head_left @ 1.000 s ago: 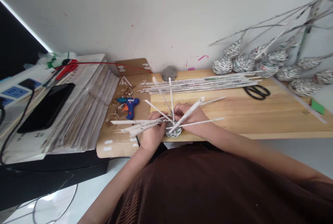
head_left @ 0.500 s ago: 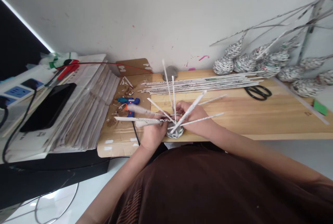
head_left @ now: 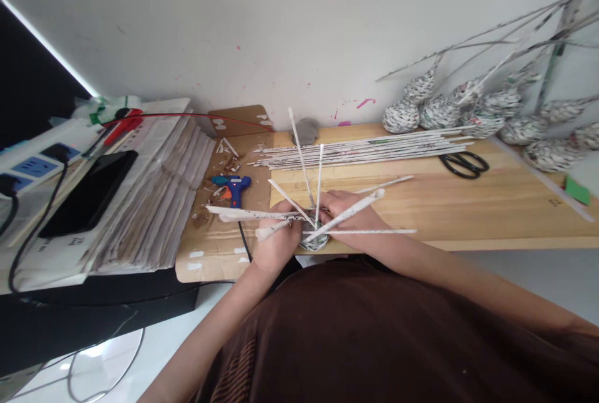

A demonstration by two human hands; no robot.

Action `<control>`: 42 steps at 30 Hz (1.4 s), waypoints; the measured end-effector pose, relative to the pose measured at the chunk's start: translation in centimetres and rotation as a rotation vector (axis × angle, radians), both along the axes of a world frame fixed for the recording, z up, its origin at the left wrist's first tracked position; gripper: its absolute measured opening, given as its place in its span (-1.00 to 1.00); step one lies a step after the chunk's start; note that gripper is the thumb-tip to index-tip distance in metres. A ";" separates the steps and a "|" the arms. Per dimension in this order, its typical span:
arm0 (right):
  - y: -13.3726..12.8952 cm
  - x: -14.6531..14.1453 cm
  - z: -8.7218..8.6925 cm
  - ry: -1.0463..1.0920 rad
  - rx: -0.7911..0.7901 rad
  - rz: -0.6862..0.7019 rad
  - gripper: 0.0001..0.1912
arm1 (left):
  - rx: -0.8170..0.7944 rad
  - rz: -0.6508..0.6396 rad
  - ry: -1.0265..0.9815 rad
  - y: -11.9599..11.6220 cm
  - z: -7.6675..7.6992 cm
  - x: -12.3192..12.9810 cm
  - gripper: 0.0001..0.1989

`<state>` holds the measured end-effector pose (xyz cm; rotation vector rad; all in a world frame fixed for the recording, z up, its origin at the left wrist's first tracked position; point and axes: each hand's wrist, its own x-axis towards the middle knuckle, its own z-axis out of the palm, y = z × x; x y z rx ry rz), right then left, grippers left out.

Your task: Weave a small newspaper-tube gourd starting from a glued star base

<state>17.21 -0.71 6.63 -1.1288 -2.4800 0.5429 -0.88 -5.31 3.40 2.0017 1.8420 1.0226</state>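
Note:
At the table's front edge I have a small round piece woven from paper tubes, with several rolled-newspaper tubes fanning out of it. My left hand is closed on its left side, with tubes crossing over the fingers toward the left. On the far right side my right hand is closed at the rim, partly behind a thick tube. The fingertips of both hands are mostly hidden by tubes, so the exact grip of the right one is hard to see.
Behind my hands lies a row of loose paper tubes. Black-handled scissors are to the right, near several woven gourd shapes. A blue glue gun rests on cardboard; newspapers and a phone are farther left.
The tubes on the left have swung lower and closer together. On the right, the lower tube has tilted down to nearly level. Both hands stay close to the woven piece.

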 end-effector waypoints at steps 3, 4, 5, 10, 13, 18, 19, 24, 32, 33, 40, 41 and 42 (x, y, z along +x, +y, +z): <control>-0.1 0.4 0.0 0.013 0.028 0.008 -0.90 | 0.010 -0.007 0.002 -0.1 0.1 0.0 -0.89; -0.1 0.4 0.1 0.022 0.026 0.015 -0.89 | 0.015 -0.006 0.002 -0.2 0.1 0.0 -0.88; -0.1 0.5 0.1 0.034 0.016 0.023 -0.89 | 0.019 -0.001 0.005 -0.2 0.1 0.0 -0.88; -0.1 0.5 -0.1 0.095 -0.021 0.068 -0.89 | 0.033 0.007 0.003 -0.2 -0.1 0.2 -0.88; -0.1 0.5 -0.2 0.127 -0.008 0.126 -0.86 | 0.060 0.013 -0.007 -0.1 -0.3 0.1 -0.86; -0.3 0.9 0.0 0.113 0.142 0.235 -0.81 | 0.068 -0.046 0.015 0.1 -0.4 0.1 -0.87; -0.4 1.0 0.1 0.109 0.166 0.257 -0.80 | 0.066 -0.045 0.016 0.1 -0.4 0.1 -0.88; -0.1 1.5 -0.6 0.088 0.227 0.319 -0.82 | 0.032 -0.080 -0.079 0.1 -0.6 0.1 -0.88; 0.5 2.2 -2.0 0.085 0.287 0.313 -0.73 | 0.035 -0.157 -0.164 0.1 -0.6 -0.1 -0.86; 0.5 2.2 -1.9 0.082 0.287 0.315 -0.73 | 0.031 -0.161 -0.161 0.1 -0.6 -0.1 -0.86; 1.0 2.4 -3.1 0.192 0.236 0.294 -0.77 | -0.032 -0.094 -0.230 0.3 -1.1 -0.3 -0.85; 1.2 2.5 -3.3 0.230 0.228 0.273 -0.79 | -0.044 -0.083 -0.258 0.3 -1.2 -0.4 -0.86; 1.3 2.5 -3.4 0.257 0.227 0.239 -0.80 | -0.054 -0.070 -0.289 0.4 -1.3 -0.5 -0.87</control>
